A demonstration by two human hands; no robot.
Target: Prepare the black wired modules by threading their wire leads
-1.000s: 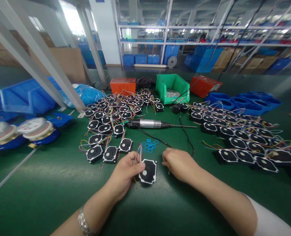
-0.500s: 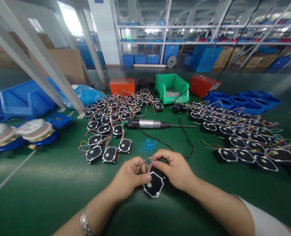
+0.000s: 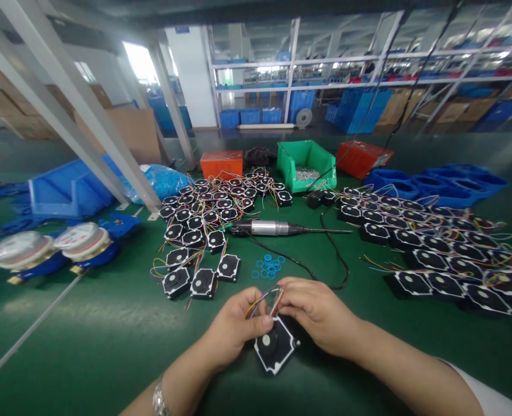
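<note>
A black square module with a white edge is tilted between my hands, low in the middle of the head view. My left hand grips it, thumb on its top edge. From that edge a loop of thin coloured wires curves up between both hands. My right hand pinches the wires at the loop's right side; its fingertips are partly hidden. Just beyond the hands lie several small blue rings on the green table.
A powered screwdriver with a black cable lies across the middle. Similar modules stand in a cluster at left and in rows at right. Behind are a green bin of small metal parts and two orange boxes. Two round meters sit at left.
The whole view has shifted, so the scene sits lower and slightly right. The module is turned a little in my left hand; my right hand stays closed at the wires.
</note>
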